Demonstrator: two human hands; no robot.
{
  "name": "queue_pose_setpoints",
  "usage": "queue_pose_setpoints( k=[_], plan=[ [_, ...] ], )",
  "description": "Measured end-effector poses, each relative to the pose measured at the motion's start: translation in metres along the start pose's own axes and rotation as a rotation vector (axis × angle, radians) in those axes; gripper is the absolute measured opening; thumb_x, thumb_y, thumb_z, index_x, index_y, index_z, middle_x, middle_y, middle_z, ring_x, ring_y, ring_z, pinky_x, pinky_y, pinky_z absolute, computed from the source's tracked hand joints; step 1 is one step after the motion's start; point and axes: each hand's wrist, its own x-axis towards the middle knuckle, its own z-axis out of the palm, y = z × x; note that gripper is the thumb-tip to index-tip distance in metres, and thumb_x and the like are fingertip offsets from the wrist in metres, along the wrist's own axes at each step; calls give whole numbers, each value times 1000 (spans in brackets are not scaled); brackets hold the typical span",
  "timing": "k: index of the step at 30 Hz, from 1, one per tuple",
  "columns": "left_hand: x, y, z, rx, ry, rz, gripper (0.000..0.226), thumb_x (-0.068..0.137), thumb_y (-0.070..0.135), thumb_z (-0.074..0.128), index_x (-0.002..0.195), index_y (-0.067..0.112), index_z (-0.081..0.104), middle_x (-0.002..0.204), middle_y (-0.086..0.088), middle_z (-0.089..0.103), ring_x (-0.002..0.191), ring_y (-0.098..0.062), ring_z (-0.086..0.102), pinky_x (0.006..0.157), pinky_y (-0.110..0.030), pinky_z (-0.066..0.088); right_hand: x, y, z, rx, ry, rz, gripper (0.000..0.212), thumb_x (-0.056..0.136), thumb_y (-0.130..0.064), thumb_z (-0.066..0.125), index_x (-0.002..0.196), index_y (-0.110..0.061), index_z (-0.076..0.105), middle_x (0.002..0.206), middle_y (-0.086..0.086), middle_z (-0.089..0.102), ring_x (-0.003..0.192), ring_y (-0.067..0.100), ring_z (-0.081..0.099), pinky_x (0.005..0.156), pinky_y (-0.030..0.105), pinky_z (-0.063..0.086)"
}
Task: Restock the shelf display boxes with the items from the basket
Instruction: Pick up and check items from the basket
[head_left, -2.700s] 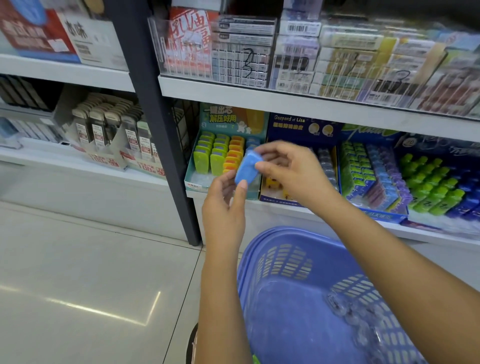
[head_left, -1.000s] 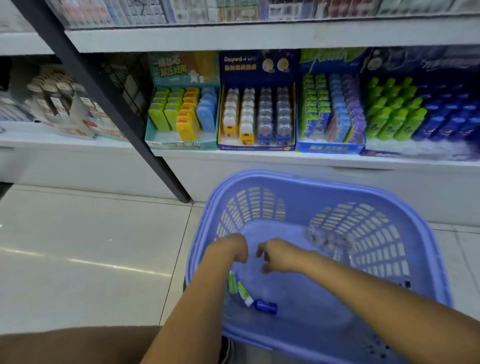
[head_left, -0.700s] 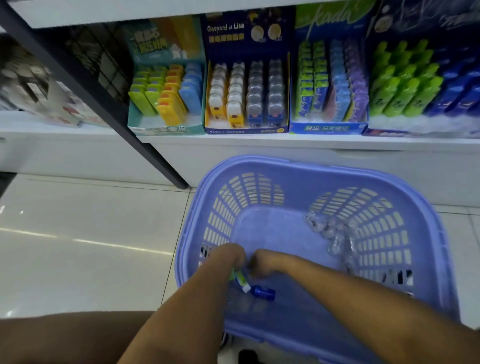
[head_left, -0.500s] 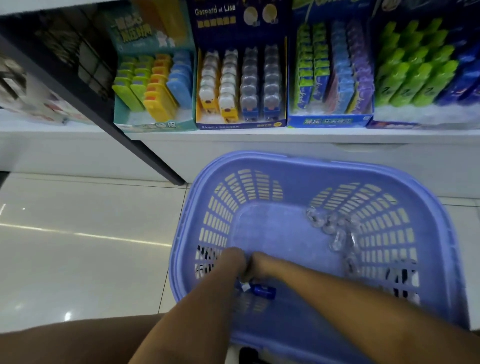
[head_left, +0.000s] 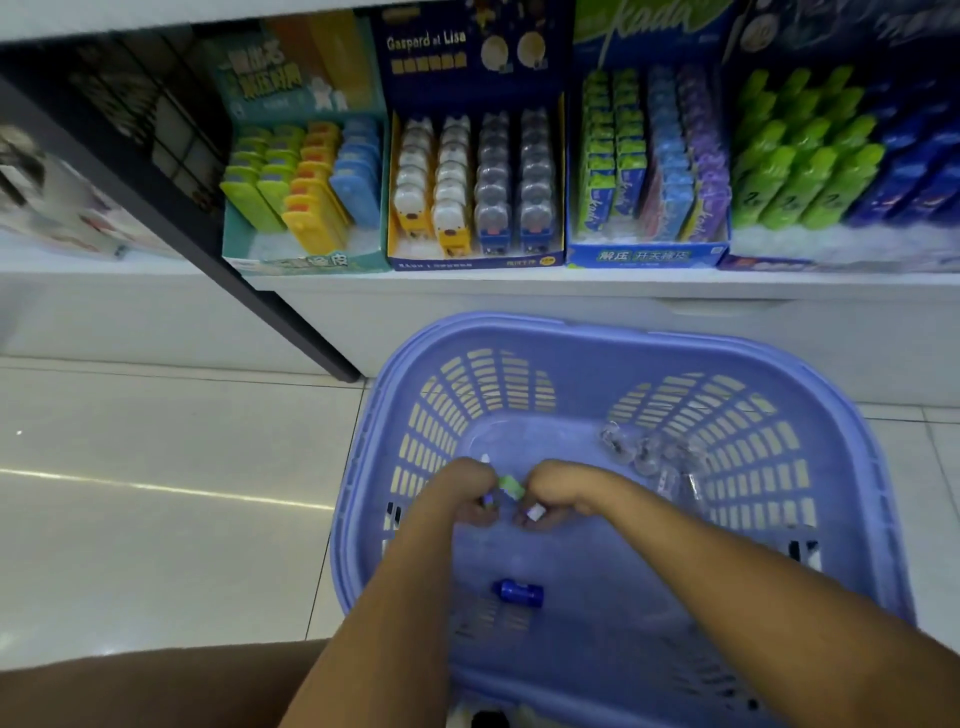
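Observation:
Both my hands are inside the purple plastic basket (head_left: 857, 415) on the floor. My left hand (head_left: 470, 491) grips a small item with a white tip above the fist. My right hand (head_left: 553, 493) grips a green-and-white item (head_left: 510, 487) whose green end pokes out between the hands and white end shows below. A dark blue item (head_left: 518, 593) lies on the basket floor below the hands. Several clear plastic pieces (head_left: 649, 457) lie at the basket's right side.
On the white shelf (head_left: 519, 283) above the basket stand display boxes: a teal one with green, yellow and blue items (head_left: 306, 182), a navy one (head_left: 475, 176), a blue one (head_left: 649, 161), and green and blue bottles (head_left: 810, 171). A dark post (head_left: 171, 218) slants left. Tiled floor (head_left: 156, 493) left.
The blue item I held at the shelf is gone from my hands. Both hands dropped into the basket, closed on the green-and-white items, and lifted them off the bottom.

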Motion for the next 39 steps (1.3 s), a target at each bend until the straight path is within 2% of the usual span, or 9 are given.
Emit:
queue_pose_setpoints(
  k=[2,4,8,10,15,20,25,31,39],
  plan=[
    [-9,6,-4,-231,-42,55,19,92,3,43,75,8,49,74,-12,56,61,-20,57,54,-29,53,-17,-6,-20,197,-36,-38,13,92,-2,49,89,-7,60,87,12,64,67,12,58,61,19,50],
    [-19,15,-9,-364,-43,133,19,92,3,39,77,7,50,71,-13,54,61,-21,54,61,-35,51,-39,-14,-37,344,-34,-127,16,96,-6,46,86,-15,55,71,4,52,57,9,48,51,16,42],
    [-50,36,-16,-614,-127,295,20,97,6,38,83,7,53,69,-9,49,59,-19,49,67,-37,53,-82,-27,-62,603,85,-309,13,97,-23,48,99,-15,59,74,5,53,51,8,47,52,18,38],
    [-67,49,-18,-665,-186,392,20,97,5,38,89,4,56,70,-10,50,61,-20,51,66,-33,55,-104,-33,-72,631,141,-418,17,96,-19,50,104,-13,64,83,7,60,57,7,52,58,17,42],
    [-100,74,-17,-698,-306,653,21,96,2,41,100,0,62,85,-12,62,69,-18,62,74,-31,58,-153,-40,-92,429,216,-537,23,85,3,61,107,-3,65,93,6,68,78,8,61,69,13,50],
    [-121,90,-13,-630,-270,795,20,97,3,44,107,3,61,86,-4,61,68,-13,58,69,-24,58,-184,-47,-104,435,369,-638,23,82,8,63,101,-3,59,73,1,66,62,4,63,65,16,54],
    [-123,98,-10,-472,-4,939,10,95,3,51,96,2,61,73,-4,53,56,-2,56,64,-16,56,-209,-61,-131,445,955,-879,22,84,0,66,98,-16,61,80,4,59,60,8,62,62,18,55],
    [-124,100,-14,-558,136,992,4,88,6,63,90,9,64,77,-3,70,59,-5,63,61,-16,53,-210,-85,-157,109,1310,-980,17,82,-13,69,97,-19,64,82,-5,64,72,-3,57,71,10,48],
    [-123,100,-20,-597,202,977,10,88,8,64,98,7,66,81,-4,72,65,-7,68,64,-17,55,-196,-97,-174,-222,1328,-806,16,82,-12,69,97,-6,65,88,7,69,88,21,61,80,32,49]
  ],
)
